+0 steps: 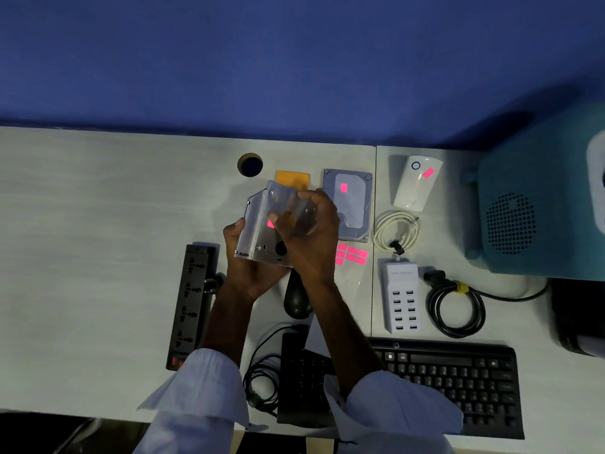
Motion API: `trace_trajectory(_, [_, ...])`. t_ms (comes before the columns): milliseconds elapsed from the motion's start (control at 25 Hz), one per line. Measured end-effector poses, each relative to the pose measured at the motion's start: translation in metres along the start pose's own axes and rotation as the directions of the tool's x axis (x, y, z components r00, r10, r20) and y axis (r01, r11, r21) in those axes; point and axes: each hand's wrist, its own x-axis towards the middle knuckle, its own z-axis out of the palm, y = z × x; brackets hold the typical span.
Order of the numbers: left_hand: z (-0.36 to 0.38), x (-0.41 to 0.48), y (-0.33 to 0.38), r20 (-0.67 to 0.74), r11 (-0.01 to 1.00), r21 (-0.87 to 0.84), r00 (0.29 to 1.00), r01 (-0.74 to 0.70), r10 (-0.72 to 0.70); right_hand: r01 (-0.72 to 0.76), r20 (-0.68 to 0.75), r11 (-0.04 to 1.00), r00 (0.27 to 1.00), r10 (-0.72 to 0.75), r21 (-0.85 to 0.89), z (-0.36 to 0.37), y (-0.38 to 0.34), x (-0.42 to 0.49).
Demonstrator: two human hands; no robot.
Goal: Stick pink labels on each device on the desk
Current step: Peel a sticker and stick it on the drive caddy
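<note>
Both hands meet a little left of the frame's centre. The left hand (244, 257) cups a flat silver metal drive tray (262, 231) from below, thumb up along its left edge and fingers wrapped under it, so the tray is held tilted above the desk (98, 224). The right hand (307, 231) lies over the tray's right half with its fingers curled, and a fingertip presses on a small pink label (270, 223) on the tray's face; only the left part of that label shows past the finger. The tray is a thin grey plate with a notched upper left corner, small screws and a dark round hole near its lower edge.

Just right of the right hand, a grey hard drive (348, 204) lies flat on the desk with a pink label on its upper part. Further right, a white power bank (417, 183) also carries a pink label, set at a slant. Below the hard drive, near the right wrist, sits a sheet of spare pink labels (351, 253) in rows.

A white charger (401, 299) with rows of ports lies right of centre with no pink on it that I can see. A black power strip (190, 303) lies lower left, a black mouse (297, 299) sits between the forearms, and a black keyboard (458, 381) fills the lower right.
</note>
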Motion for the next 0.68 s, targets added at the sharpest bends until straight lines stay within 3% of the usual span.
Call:
trace_trajectory(160, [-0.003, -0.007, 0.017, -0.169, 0.978, 0.141, 0.970, -0.151, 0.174, -0.006, 0.218, 1.000, 0.976, 0.004, 0.010, -0.015, 0.003, -0.009])
trace_trajectory(240, [-0.006, -0.005, 0.031, -0.393, 0.904, 0.401, 0.864, -0.148, 0.316, -0.089, 0.200, 0.995, 0.976, 0.080, 0.038, -0.023, 0.012, -0.014])
trace_trajectory(280, [-0.010, -0.002, 0.039, -0.455, 0.805, 0.590, 0.798, -0.062, 0.395, -0.147, 0.176, 0.988, 0.975, 0.135, 0.056, -0.027, 0.016, -0.017])
trace_trajectory(360, [-0.028, 0.009, 0.051, -0.424, 0.457, 0.877, 0.693, 0.152, 0.583, -0.222, 0.113, 0.972, 0.971, 0.212, 0.081, -0.032, 0.026, -0.021])
trace_trajectory(440, [-0.053, 0.022, 0.053, -0.319, 0.037, 0.901, 0.605, 0.431, 0.729, -0.256, 0.051, 0.962, 0.967, 0.252, 0.100, -0.039, 0.037, -0.027])
trace_trajectory(480, [-0.062, 0.028, 0.051, -0.269, -0.091, 0.844, 0.563, 0.529, 0.781, -0.260, 0.012, 0.961, 0.966, 0.260, 0.099, -0.042, 0.042, -0.030])
trace_trajectory(560, [-0.074, 0.034, 0.046, -0.145, -0.223, 0.794, 0.533, 0.565, 0.834, -0.239, -0.093, 0.969, 0.965, 0.245, 0.064, -0.052, 0.052, -0.037])
trace_trajectory(680, [-0.090, 0.033, 0.042, -0.061, -0.319, 0.749, 0.541, 0.581, 0.839, -0.240, -0.208, 0.970, 0.948, 0.241, 0.028, -0.067, 0.067, -0.047])
